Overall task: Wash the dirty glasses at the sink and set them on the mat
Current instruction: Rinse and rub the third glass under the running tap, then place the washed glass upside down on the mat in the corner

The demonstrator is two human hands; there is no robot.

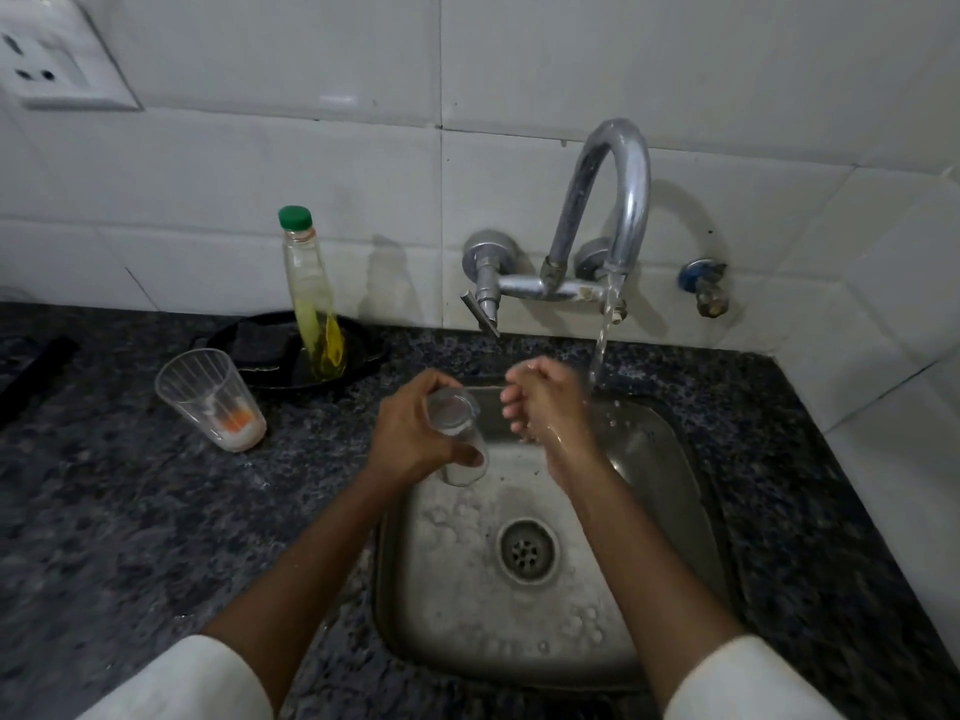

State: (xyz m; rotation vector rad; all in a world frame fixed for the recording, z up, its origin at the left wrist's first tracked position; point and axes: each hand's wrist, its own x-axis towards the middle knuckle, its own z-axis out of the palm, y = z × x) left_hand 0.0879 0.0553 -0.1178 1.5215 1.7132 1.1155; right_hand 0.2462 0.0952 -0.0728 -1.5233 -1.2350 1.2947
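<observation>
We grip one glass [457, 433] in our left hand [410, 439] over the sink [675, 459], right hand [540, 402] cupped empty beside the running water [600, 350]. Next: rinse it. Another dirty glass [210, 397] waits on the desk [130, 511].

A clear ribbed drinking glass [457, 433] with white residue at its base is gripped around its middle, tilted over the steel sink [670, 459]. Left of that grip, a second clear ribbed glass [210, 400] stands upright, holding white and orange dregs.
</observation>
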